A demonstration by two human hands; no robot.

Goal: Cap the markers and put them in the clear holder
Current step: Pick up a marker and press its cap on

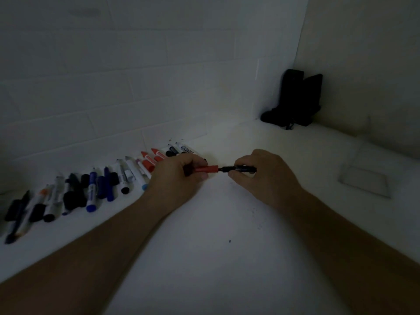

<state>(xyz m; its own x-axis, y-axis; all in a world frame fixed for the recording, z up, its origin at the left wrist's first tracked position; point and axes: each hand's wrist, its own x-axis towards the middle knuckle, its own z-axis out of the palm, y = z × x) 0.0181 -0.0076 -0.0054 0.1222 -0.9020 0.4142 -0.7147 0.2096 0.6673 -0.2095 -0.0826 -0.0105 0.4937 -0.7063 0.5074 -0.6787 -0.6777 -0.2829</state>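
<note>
Both forearms reach in over the white counter (227, 258). Left hand (179, 176) curls around a red cap (205, 168); right hand (263, 176) pinches a black marker (238, 169). Cap's open end and marker tip meet between the hands, roughly in line. Left of them, a row of loose markers (91, 189) and caps lies along the wall. Clear holder (363, 180) sits on the counter to the right, well apart. Dark object (293, 98) stands in the far corner.
</note>
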